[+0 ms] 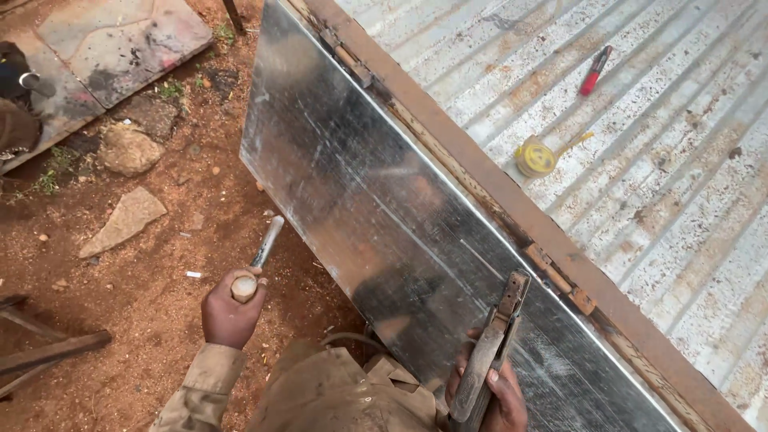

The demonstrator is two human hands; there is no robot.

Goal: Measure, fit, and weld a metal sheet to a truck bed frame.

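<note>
My left hand (230, 312) grips a hammer (258, 260) by its wooden handle, the metal head pointing away over the red dirt. My right hand (494, 394) holds a rusty welding electrode holder (492, 346), its jaws raised against a shiny metal sheet (376, 216). The sheet hangs down from a rusty steel frame bar (512, 200) that runs diagonally across the view. Small hinge pieces (560, 280) sit along that bar, close to the holder's tip.
Corrugated rusty sheeting (664, 160) lies beyond the bar, with a yellow tape measure (536, 156) and a red-handled tool (594, 70) on it. Flat stones (124, 220) and a slab (104, 48) lie on the dirt at left. Wooden pieces (40, 352) lie at the lower left.
</note>
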